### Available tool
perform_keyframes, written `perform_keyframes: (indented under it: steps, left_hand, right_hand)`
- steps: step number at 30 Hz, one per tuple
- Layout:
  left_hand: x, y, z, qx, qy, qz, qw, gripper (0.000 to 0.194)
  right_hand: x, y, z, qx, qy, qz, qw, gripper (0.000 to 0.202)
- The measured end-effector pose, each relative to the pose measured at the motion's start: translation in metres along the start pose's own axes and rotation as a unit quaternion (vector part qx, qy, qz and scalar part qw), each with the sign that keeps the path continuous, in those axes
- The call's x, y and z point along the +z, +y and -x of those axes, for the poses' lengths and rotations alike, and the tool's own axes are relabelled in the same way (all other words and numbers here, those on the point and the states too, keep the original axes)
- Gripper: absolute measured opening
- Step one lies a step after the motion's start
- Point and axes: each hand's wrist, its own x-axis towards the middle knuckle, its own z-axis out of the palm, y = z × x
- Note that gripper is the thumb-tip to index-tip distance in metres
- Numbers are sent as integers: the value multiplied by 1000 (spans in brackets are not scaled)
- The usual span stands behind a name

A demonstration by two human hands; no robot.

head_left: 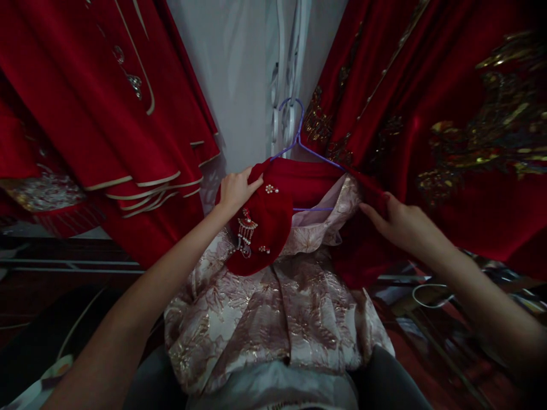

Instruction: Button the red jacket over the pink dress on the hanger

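Note:
In the middle, a purple wire hanger (pixel 298 136) carries a pale pink and gold brocade garment (pixel 282 307). Over its shoulders lies a red velvet shawl (pixel 277 233) with pearl flowers and a beaded pendant (pixel 247 230) on its left front. My left hand (pixel 239 191) is closed on the shawl's left edge by the hanger's arm. On the other side, my right hand (pixel 395 222) pinches the shawl's right part between thumb and fingers and holds it out from the brocade collar (pixel 348 196). The hanger's hook meets white looped hardware above.
Red garments with pale piping (pixel 141 142) hang at the left, and a red garment with gold sequins (pixel 482 125) at the right. A white panel (pixel 231 74) stands between them. Metal rails (pixel 72 266) run low, with a pale ring-shaped item (pixel 431 296) at the lower right.

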Motion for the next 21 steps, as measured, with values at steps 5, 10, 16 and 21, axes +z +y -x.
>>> perform_keyframes:
  steps: [5,10,16,21]
  left_hand:
    - [1,11,6,-21,10,-26,999,43]
    - [-9,3,1,-36,12,-14,999,50]
    - [-14,21,0,-16,49,21,998,55]
    - [10,77,-3,17,106,73,992,67]
  right_hand:
    - [40,-86,7,-13,21,-151,988,53]
    - [41,-173,32,-136,-1,-307,942,43]
    - [41,-155,22,-84,73,-444,889,29]
    - [54,-138,-4,-19,102,-586,803,54]
